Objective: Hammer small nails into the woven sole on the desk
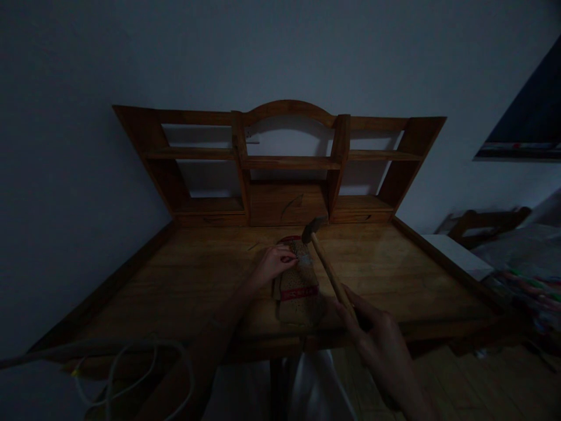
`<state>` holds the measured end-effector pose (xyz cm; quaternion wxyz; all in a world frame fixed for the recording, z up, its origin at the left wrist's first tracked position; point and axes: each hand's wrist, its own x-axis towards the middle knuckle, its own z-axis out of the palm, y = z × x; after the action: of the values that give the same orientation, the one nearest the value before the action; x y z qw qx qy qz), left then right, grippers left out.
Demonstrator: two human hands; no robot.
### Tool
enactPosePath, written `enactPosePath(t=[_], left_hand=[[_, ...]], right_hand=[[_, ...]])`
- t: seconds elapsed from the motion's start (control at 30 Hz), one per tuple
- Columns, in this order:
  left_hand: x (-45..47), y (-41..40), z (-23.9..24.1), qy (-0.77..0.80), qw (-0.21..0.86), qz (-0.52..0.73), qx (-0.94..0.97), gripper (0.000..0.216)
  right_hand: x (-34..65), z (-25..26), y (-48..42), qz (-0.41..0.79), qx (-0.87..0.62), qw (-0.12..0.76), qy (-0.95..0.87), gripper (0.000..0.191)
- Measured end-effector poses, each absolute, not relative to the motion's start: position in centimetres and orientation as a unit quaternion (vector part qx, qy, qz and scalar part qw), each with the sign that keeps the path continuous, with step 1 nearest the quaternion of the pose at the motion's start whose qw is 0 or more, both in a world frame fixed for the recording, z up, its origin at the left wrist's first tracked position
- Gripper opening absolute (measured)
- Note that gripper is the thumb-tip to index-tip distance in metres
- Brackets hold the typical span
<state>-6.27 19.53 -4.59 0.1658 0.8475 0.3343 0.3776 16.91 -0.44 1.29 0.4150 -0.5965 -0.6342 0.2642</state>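
Observation:
My right hand (374, 333) is wrapped round the wooden handle of a hammer (328, 266). The hammer is tilted, its dark head raised above the far end of a brown speckled object (300, 304) with a red band across it. That object lies on the wooden desk (197, 269) near its front edge; the dim light hides its exact kind. At its far end, my left hand (276, 261) has thumb and forefinger pinched together over the surface, close to a pale greyish patch. Whatever sits between these fingertips is too small to make out.
A wooden shelf unit (289, 162) with several compartments stands along the back of the desk. A thin short item (253, 246) lies left of the brown object. White cables (131, 345) hang at the lower left. On the right are a wooden chair (491, 222) and plastic-covered items (526, 257).

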Motion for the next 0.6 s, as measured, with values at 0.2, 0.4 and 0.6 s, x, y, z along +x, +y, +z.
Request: enactPosePath(t=[0.2, 0.4, 0.6], left_hand=[[-6.3, 19.9, -4.6, 0.338, 0.124, 0.374, 0.855, 0.014], [-6.4, 20.0, -4.9, 0.36, 0.113, 0.355, 0.855, 0.014], [-6.2, 19.7, -4.6, 0.357, 0.112, 0.352, 0.858, 0.013]], right_hand=[[16.4, -0.1, -0.3, 0.239, -0.6, 0.378, -0.663, 0.046], [16.4, -0.4, 0.1, 0.215, -0.608, 0.346, -0.682, 0.045], [16.8, 1.1, -0.4, 0.192, -0.617, 0.362, -0.672, 0.049]])
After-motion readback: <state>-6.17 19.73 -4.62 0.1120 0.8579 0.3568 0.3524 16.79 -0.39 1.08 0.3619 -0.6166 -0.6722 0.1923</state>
